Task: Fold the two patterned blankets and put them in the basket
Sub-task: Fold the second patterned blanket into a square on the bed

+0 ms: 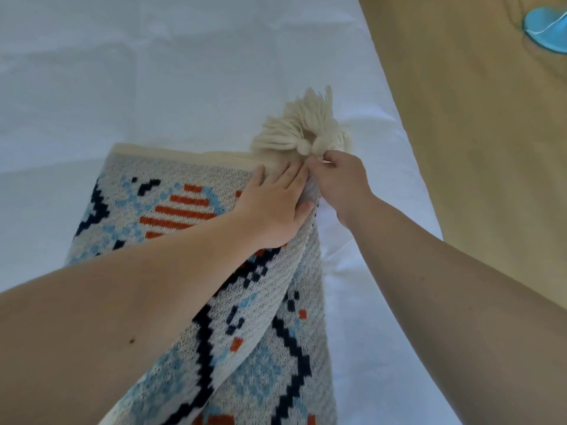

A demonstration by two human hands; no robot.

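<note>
A knitted patterned blanket (pixel 171 207) in grey-white with blue, navy and orange motifs lies partly folded on a white sheet, running from the middle down to the bottom edge. Cream yarn tassels (pixel 302 130) bunch at its far right corner. My left hand (pixel 276 204) lies flat on the blanket's far corner, fingers spread, thumb tucked at the fold edge. My right hand (pixel 340 179) pinches the corner just below the tassels. Only one blanket shows, and no basket is in view.
The white sheet (pixel 153 72) covers the surface to the left and far side. A tan floor (pixel 475 133) runs along the right, past the sheet's edge. A light blue object (pixel 547 29) sits at the top right corner.
</note>
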